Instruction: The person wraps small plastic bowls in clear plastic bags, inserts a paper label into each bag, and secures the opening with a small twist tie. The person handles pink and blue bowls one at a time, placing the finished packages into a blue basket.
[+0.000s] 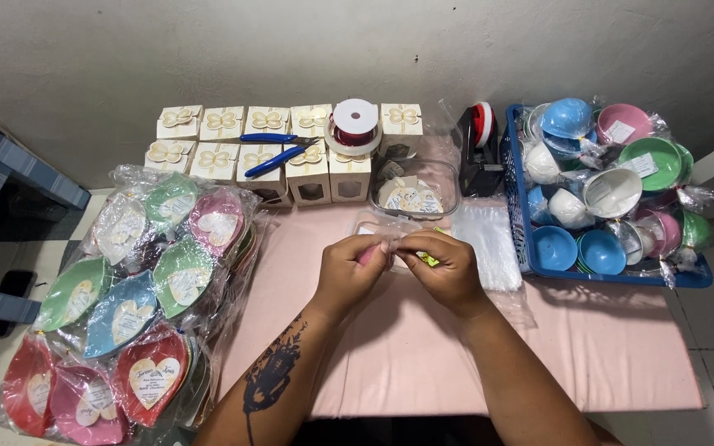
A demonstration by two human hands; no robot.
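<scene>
Both sets of fingertips pinched together on a small clear plastic wrapped piece (392, 248), pink and green showing through, over the pink tablecloth (423, 347). The left hand (349, 268) and right hand (449, 268) seemed mid-wrapping; sealing would need a steady pinch.

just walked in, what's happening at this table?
A person sits at a pink-covered table. The left hand and right hand meet at the centre, pinching a small pink and green item, largely hidden. Wrapped leaf-shaped dishes are piled on the left, small cream gift boxes line the back with blue pliers and a ribbon spool, and a blue basket of coloured bowls sits right.
</scene>
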